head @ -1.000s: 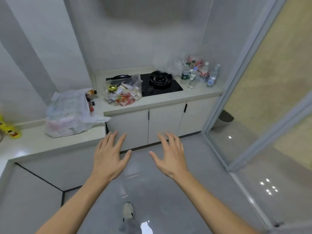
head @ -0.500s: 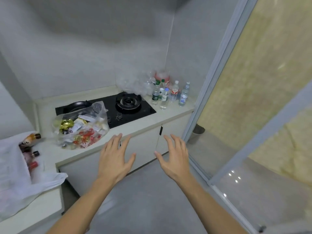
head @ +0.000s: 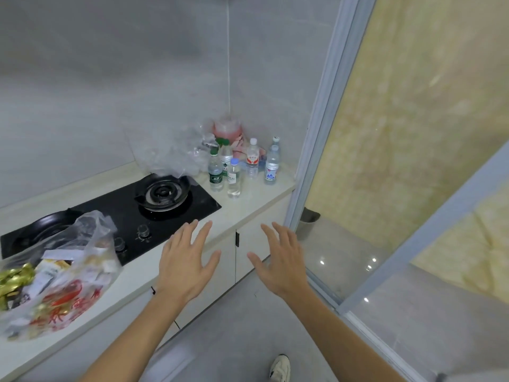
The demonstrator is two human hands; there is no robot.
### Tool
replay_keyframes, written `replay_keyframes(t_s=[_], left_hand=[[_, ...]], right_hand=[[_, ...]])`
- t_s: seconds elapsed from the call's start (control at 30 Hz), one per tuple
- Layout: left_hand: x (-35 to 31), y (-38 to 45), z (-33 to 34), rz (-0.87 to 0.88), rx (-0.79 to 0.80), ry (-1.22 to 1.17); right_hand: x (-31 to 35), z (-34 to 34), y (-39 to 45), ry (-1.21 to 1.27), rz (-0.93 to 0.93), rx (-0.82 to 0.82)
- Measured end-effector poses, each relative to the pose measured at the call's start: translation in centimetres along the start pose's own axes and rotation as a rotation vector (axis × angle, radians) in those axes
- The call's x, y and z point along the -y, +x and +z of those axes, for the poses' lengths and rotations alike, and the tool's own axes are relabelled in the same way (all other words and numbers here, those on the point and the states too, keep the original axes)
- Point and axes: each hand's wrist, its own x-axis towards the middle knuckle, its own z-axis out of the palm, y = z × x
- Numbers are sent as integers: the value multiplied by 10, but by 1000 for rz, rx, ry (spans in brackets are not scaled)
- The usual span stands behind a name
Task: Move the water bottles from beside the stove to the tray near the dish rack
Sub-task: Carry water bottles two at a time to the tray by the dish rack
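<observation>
Several water bottles stand upright on the pale counter right of the black stove: a green-labelled bottle, a small clear bottle with a blue cap, a red-labelled bottle and a blue-labelled bottle. My left hand hovers open over the counter's front edge, below the stove's right burner. My right hand is open too, in front of the cabinet doors, well short of the bottles. Neither hand touches anything. No tray or dish rack is in view.
A crumpled clear plastic bag and a pink-topped jar sit behind the bottles in the corner. A bag of snacks lies on the counter at the left. A glass sliding door frame bounds the counter on the right.
I have stepped closer to the counter and turned right; the stove and bottles now appear larger and nearer. Both hands stay open and have risen toward the counter edge.
</observation>
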Motion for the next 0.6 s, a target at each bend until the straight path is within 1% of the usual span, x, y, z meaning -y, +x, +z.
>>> replay_keyframes(t_s=[0.13,0.33,0.47,0.6], left_hand=[[-20,70,19,-53,7,11],[-59,151,53,-94,32,-7],[-74,194,74,-90,35,-39],[-74,250,93,-76,35,-51]], right_hand=[[-42,-4,67,32,-6,73],[-96,-17,156,41,-60,102],[-116,-15,211,79,-62,139],[-133,-8,266,71,-67,137]])
